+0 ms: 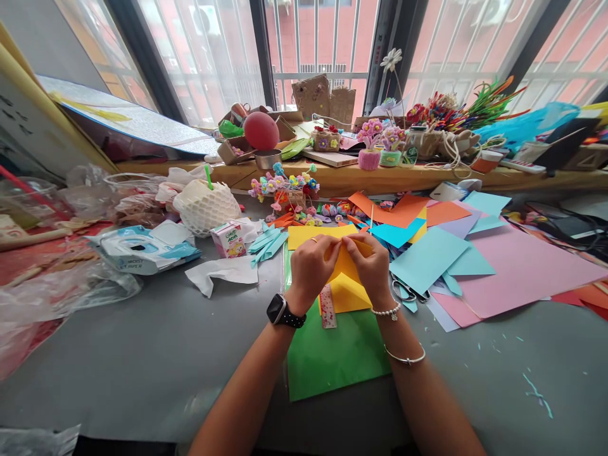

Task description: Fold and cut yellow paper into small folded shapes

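Both of my hands meet over the middle of the table, pinching the upper edge of a folded piece of yellow paper [342, 269]. My left hand [311, 261], with a watch at the wrist, grips it from the left. My right hand [371, 263], with bracelets on the arm, grips it from the right, fingertips close to the left ones. Beneath lie more yellow paper [349, 296], a small patterned ruler [327, 307] and a green sheet [337, 361]. Behind the hands another yellow sheet [300, 237] shows partly.
Scissors [403, 291] lie right of my hands, beside blue paper [430, 259] and a large pink sheet [527, 266]. To the left are a tissue [223, 273], blue paper strips [266, 244], a small box [228, 240] and a wipes pack [142, 250]. Crafts line the windowsill [327, 177].
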Tool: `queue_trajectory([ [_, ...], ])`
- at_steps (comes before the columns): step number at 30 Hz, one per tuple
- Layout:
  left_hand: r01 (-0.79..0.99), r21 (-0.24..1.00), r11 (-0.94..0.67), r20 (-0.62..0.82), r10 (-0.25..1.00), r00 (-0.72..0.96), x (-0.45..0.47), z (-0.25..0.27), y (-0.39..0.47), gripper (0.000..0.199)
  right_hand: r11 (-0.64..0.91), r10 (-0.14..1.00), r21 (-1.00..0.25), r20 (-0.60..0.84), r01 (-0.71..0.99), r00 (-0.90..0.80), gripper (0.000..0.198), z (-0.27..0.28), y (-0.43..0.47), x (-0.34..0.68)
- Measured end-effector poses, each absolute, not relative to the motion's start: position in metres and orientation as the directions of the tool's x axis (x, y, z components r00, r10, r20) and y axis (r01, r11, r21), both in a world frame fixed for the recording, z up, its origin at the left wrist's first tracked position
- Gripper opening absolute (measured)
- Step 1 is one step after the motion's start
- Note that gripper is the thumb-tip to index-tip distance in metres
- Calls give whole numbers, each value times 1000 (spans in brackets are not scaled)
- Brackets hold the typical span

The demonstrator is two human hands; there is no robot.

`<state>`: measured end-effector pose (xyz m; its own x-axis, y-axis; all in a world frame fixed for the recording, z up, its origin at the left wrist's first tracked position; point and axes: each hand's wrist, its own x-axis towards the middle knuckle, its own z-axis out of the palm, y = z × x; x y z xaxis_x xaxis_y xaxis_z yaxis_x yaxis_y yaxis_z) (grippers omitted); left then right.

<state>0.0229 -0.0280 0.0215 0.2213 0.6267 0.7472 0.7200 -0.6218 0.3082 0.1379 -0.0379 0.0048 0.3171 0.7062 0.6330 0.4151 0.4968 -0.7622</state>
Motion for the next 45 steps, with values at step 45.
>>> queue_trajectory([
  [45,581,480,-658,758,644,103,27,15,-31,15,482,780,-827,555,287,289,16,11,-42,141],
])
